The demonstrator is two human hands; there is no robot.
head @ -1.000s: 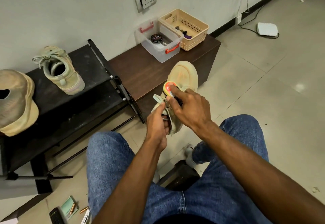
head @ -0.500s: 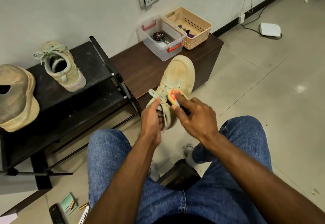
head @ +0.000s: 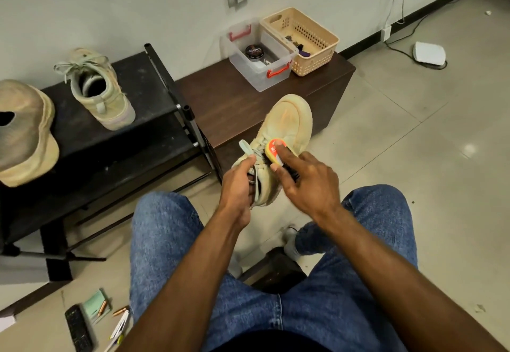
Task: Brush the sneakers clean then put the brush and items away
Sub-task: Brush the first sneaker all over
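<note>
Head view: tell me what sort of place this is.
Probably a home or office entryway corner used for shoe care: a black shoe rack holding a sneaker stands against the wall, beside a low brown bench with a clear storage box on a tiled floor.

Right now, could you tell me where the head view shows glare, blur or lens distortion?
In the head view, glare spots sit on the floor tiles; the right hand and brush look slightly motion-softened; the wide lens bends the shoe rack edges outward.
</note>
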